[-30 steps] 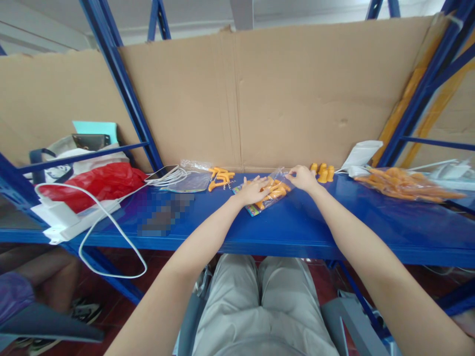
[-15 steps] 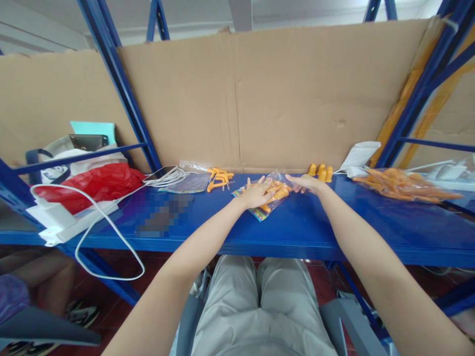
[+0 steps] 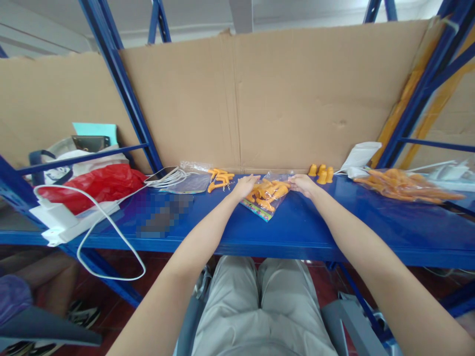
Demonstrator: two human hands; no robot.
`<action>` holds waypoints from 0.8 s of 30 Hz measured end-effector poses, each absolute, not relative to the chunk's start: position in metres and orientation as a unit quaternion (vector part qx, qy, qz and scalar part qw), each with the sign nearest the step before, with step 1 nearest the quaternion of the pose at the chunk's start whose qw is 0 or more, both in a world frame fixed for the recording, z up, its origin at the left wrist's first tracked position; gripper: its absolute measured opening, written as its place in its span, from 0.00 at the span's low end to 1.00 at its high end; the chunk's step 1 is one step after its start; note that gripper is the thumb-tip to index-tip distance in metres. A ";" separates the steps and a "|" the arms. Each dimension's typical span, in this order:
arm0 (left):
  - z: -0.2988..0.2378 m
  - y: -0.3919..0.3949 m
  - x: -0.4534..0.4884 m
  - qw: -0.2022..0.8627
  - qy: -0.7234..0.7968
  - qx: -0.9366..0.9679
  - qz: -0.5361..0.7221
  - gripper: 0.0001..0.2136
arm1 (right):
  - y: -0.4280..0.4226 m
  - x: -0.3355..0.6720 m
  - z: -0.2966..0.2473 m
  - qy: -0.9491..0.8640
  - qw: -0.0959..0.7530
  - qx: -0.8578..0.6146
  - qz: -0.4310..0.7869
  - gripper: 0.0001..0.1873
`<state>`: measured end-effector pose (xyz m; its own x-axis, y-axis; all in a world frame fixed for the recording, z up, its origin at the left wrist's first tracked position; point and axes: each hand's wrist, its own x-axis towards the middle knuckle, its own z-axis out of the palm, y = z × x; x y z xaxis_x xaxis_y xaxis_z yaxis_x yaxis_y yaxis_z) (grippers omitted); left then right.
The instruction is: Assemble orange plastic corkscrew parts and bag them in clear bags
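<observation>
A clear plastic bag (image 3: 267, 196) of orange plastic pieces, with a colourful printed strip along its near edge, lies on the blue shelf top. At its left side, my left hand (image 3: 245, 187) rests against it with fingers stretched forward. My right hand (image 3: 303, 184) is at the bag's right edge, fingers extended and touching the plastic; finger detail is small there. Left of the bag is a small pile of orange-handled corkscrews (image 3: 220, 179) with metal spirals. Several orange knob-shaped pieces (image 3: 322, 173) stand beyond my right hand.
Another bag of orange pieces (image 3: 403, 185) lies at the right. A flat clear bag (image 3: 189, 184) and white cable (image 3: 168, 177) are at the left, near a red plastic bag (image 3: 100, 183) and white power strip (image 3: 74, 225). A cardboard wall (image 3: 282, 99) closes the back.
My left hand has slid left off the bag's top to its left side. My right hand has moved slightly right, against the bag's edge. More of the orange pieces now show.
</observation>
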<state>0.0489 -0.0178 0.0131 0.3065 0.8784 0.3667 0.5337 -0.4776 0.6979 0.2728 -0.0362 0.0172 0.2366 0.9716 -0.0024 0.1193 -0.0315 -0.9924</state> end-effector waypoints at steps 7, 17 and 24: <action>0.012 -0.001 0.032 0.329 0.494 0.638 0.491 0.13 | -0.040 0.264 0.018 -0.427 0.556 -0.528 0.479 0.14; 0.012 0.002 0.018 0.371 0.520 0.586 0.500 0.09 | -0.033 0.273 0.011 -0.487 0.507 -0.494 0.512 0.10; 0.007 -0.002 0.019 0.382 0.522 0.612 0.455 0.08 | -0.040 0.266 0.012 -0.518 0.476 -0.456 0.546 0.11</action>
<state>0.0188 -0.0020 0.0072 0.0406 0.9865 0.1584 0.2904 -0.1634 0.9429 0.2657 -0.0398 0.0119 -0.1312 0.9913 -0.0045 -0.0476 -0.0108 -0.9988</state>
